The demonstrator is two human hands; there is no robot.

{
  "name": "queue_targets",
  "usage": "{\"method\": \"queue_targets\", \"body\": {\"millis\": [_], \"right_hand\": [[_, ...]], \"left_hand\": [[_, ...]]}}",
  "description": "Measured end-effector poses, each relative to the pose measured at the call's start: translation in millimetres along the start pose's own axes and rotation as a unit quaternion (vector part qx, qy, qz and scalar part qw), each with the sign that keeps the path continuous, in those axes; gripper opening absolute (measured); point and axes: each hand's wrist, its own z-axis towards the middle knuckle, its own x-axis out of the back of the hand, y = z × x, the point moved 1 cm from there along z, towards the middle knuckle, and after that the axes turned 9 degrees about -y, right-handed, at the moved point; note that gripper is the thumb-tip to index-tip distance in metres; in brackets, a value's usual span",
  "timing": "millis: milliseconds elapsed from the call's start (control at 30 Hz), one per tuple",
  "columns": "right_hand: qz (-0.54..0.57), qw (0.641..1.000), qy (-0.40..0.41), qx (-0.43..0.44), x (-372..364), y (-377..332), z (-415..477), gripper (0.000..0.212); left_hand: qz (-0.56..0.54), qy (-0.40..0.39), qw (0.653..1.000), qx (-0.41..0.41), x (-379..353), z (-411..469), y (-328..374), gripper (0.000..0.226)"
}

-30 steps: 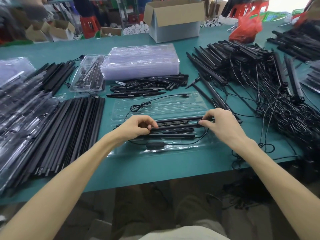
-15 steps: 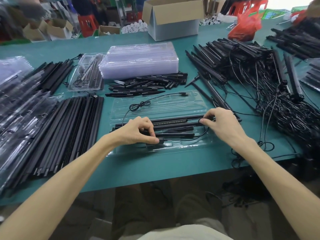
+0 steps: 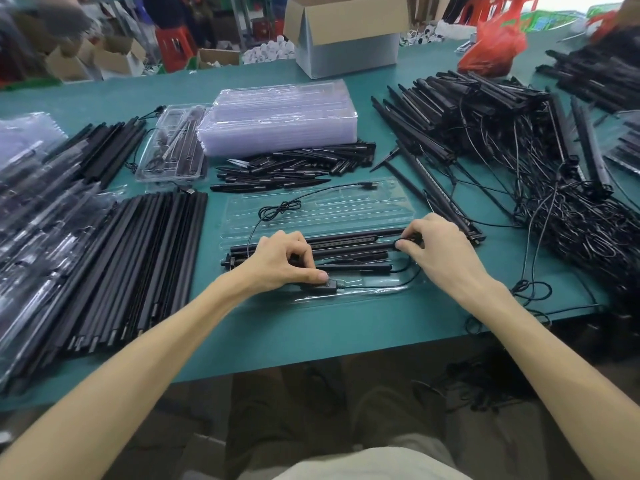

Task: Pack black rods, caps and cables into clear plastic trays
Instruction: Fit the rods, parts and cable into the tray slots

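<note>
Open clear plastic clamshell tray (image 3: 398,199) sits on the green table (image 3: 311,334), right in front of the person, lid half lying flat toward the far side. Near half already holds several long black rods (image 3: 349,244) lying side by side in their slots. Thin black cable (image 3: 277,209) is only partly in: it loops over the lid half, with the plug end lying near the lid's far edge. Left hand (image 3: 280,263) has fingers pinched narrow, pressing the small black inline controller box (image 3: 320,285) of the cable into the front slot of the tray. Right hand (image 3: 438,251) has fingers closed on the right end of a rod, where the cable comes out; looks like it's seating that end. Judgement: this tray is mostly filled, remaining work is tucking the loose cable in and folding the lid shut. Can't tell whether caps are in yet. Overall the job is far from done: big stack of empty clear trays (image 3: 280,116) beyond, pile of short black pointed caps (image 3: 294,168) just beside it, flat bundle of black rods (image 3: 138,258) to the left, and a large tangle of cabled rods (image 3: 519,133) to the right. One packed tray (image 3: 173,147) sits left of the stack.
</note>
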Motion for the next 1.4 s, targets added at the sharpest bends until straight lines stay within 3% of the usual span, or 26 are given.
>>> {"method": "queue_targets", "body": {"millis": [300, 733, 833, 933, 1033, 1200, 1400], "right_hand": [[-0.001, 1.000, 0.003, 0.000, -3, 3, -2, 0.017], [-0.005, 1.000, -0.005, 0.001, -4, 4, -2, 0.017], [-0.013, 0.999, -0.038, 0.008, 2, 5, -2, 0.015], [-0.087, 0.989, -0.114, 0.022, 18, 6, -3, 0.026], [-0.135, 0.986, -0.093, 0.025, 38, 10, -7, 0.040], [-0.145, 0.983, -0.109, 0.006, 54, 15, -17, 0.040], [-0.024, 0.996, -0.091, 0.008, 57, 9, -16, 0.034]], "left_hand": [[0.054, 0.032, 0.998, 0.010, -11, -1, 3, 0.048], [0.115, -0.003, 0.992, 0.045, -13, 10, 6, 0.049], [0.116, 0.004, 0.992, 0.042, -14, 7, 7, 0.046], [0.105, 0.000, 0.994, 0.039, -14, 3, 6, 0.047], [0.098, 0.001, 0.995, 0.037, -14, 1, 8, 0.048], [0.098, 0.002, 0.995, -0.006, -13, -3, 12, 0.036], [0.116, -0.039, 0.990, -0.076, -9, 5, 31, 0.023]]}}
